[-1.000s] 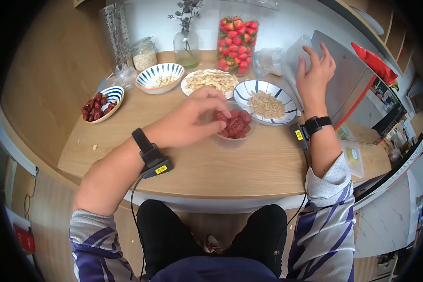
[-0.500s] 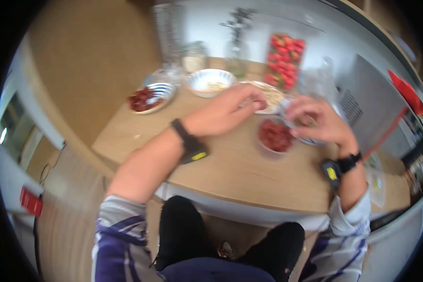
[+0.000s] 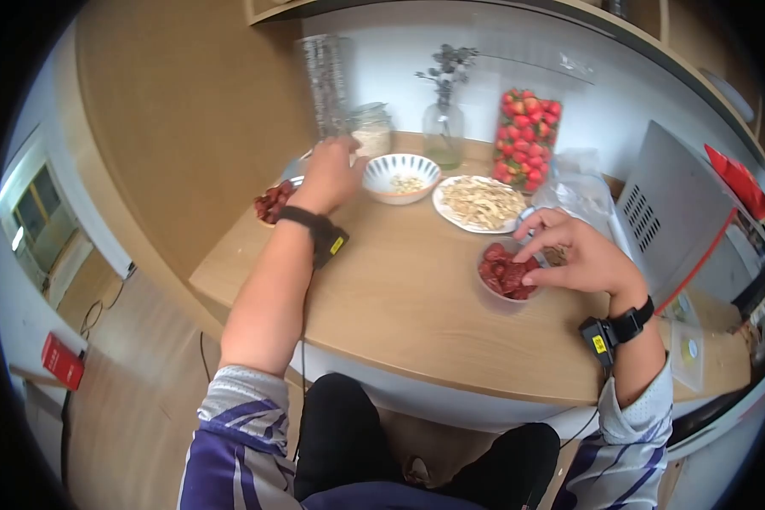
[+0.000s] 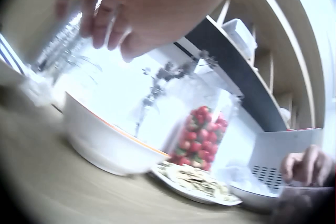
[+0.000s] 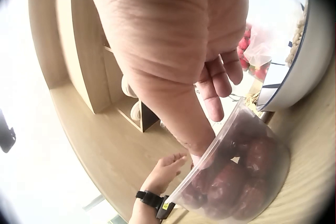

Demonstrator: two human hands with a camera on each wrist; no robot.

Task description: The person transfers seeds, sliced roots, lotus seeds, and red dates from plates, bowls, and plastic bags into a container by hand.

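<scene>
My left hand (image 3: pixel 331 174) reaches over the far left of the table, beside the blue-striped bowl of red dates (image 3: pixel 274 202) and partly hiding it. In the left wrist view its fingers hang loose with gaps between them, above the white bowl (image 4: pixel 105 145); nothing shows in them. My right hand (image 3: pixel 582 255) is at the clear plastic tub (image 5: pixel 273 171) of dried red dates (image 3: pixel 503 272). Its thumb dips inside the rim and its index finger curves over the dates. I cannot tell whether a date is pinched there.
A plate of pale dried slices (image 3: pixel 480 204) lies mid-table, near a white striped bowl (image 3: pixel 399 191) with a few pale pieces. Behind stand a glass jar (image 3: pixel 371 132), a vase (image 3: pixel 444 140) and a bag of strawberries (image 3: pixel 527 140). A grey appliance (image 3: pixel 667 191) stands at right.
My left hand has moved from the date tub to the far left bowl. My right hand has come down from the upper right to the tub. The head view has shifted too.
</scene>
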